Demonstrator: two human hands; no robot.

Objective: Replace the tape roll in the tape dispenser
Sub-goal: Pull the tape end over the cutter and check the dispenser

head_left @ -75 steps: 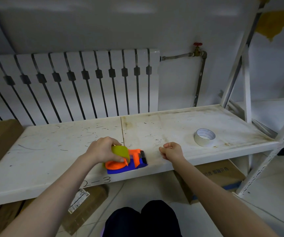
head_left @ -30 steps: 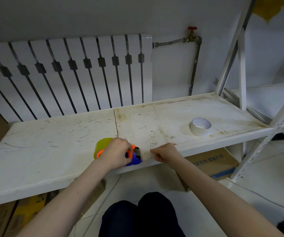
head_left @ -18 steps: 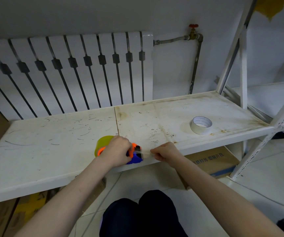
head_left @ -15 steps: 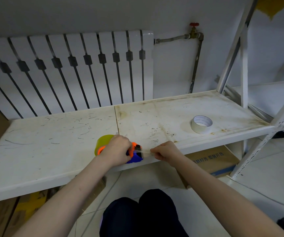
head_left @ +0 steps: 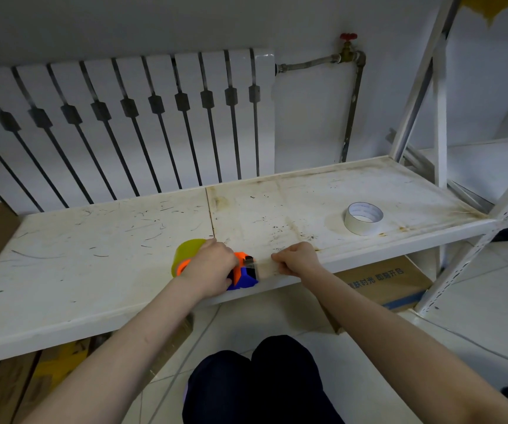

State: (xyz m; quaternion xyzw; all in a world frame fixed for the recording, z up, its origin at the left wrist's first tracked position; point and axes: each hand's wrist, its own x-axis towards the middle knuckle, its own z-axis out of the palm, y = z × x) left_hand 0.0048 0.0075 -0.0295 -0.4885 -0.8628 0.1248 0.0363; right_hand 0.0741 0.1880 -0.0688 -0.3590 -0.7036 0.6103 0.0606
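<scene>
An orange and blue tape dispenser stands at the front edge of the white shelf. A yellowish tape roll sits in it, on its left side. My left hand is closed over the dispenser's top and hides most of it. My right hand pinches the free end of a clear tape strip that stretches from the dispenser's front to my fingers. A white, nearly used-up tape roll lies flat on the shelf, far to the right.
A white radiator and a pipe with a red valve stand behind the shelf. The shelf's metal uprights rise at the right. Cardboard boxes sit on the floor below. My knees are under the front edge.
My left hand has turned the dispenser so the roll sits on the left. My right hand has taken the tape end and drawn a short strip out to the right.
</scene>
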